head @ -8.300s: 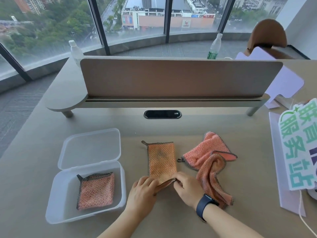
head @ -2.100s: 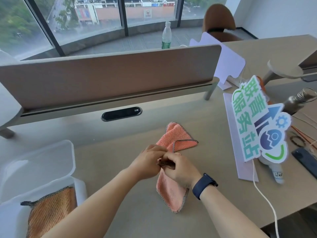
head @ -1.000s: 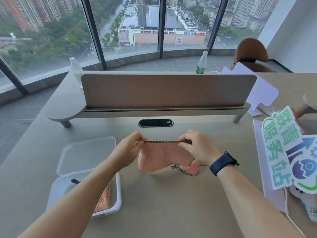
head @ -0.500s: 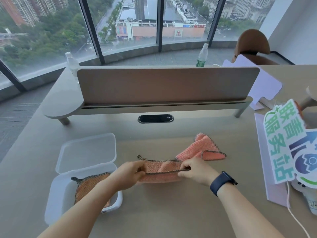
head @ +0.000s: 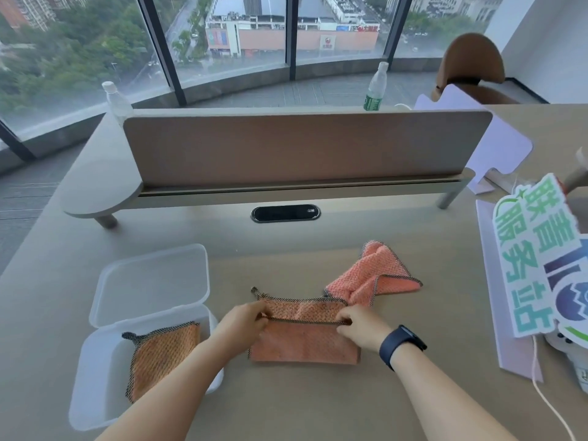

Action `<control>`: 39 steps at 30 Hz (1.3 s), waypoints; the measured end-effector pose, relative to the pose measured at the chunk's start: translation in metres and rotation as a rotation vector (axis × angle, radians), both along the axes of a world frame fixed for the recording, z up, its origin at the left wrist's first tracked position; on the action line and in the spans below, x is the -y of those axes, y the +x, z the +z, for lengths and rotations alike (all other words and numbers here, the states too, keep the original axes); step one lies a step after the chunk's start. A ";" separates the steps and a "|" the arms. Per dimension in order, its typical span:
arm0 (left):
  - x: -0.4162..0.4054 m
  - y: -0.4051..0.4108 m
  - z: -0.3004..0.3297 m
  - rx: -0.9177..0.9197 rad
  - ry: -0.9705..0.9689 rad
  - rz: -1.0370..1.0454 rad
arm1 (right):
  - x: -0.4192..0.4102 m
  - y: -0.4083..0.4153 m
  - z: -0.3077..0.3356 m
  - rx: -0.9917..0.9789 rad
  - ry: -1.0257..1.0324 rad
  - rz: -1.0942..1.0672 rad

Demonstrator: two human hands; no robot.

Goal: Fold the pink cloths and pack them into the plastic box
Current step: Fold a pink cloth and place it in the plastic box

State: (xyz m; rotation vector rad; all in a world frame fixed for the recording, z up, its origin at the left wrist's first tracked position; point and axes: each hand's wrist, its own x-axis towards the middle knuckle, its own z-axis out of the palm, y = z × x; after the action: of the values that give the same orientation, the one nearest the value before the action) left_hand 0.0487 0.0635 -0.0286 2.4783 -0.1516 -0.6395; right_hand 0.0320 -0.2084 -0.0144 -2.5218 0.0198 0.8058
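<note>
Lowered from mid-air a second ago, the pink dark-edged cloth [head: 304, 342] now lies flat on the beige table [head: 318, 402], folded over. Both forearms reach forward, wrists low. Left hand [head: 243, 321] and right hand [head: 361, 329] each pinch the dark hem at opposite ends, fingers closed on it. Another crumpled pink cloth [head: 372, 275] sits just beyond. At left, the clear plastic box [head: 95, 377], lid open, holds a folded cloth [head: 159, 354].

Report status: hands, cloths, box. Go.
Left hand and right hand pinch the cloth on the table, half folded. Folded cloth in open plastic box. Crumpled cloth waits. Nothing blocking.
</note>
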 end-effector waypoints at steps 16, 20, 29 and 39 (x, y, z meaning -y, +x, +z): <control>0.008 0.048 -0.040 0.063 0.140 0.176 | -0.004 0.041 -0.042 0.197 -0.091 -0.233; 0.009 0.049 -0.045 0.092 0.172 0.173 | -0.005 0.042 -0.050 0.225 -0.104 -0.250; 0.016 0.049 -0.044 0.175 0.288 0.046 | -0.010 0.036 -0.058 0.353 -0.255 -0.166; 0.014 0.013 -0.036 0.206 0.363 -0.134 | -0.033 0.055 -0.018 0.468 -0.281 -0.065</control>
State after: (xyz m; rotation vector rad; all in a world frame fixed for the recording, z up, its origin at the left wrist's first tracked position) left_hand 0.0620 0.0495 -0.0647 2.9041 -0.3060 -0.4987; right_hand 0.0874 -0.1758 -0.0321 -2.8979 0.0615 0.1801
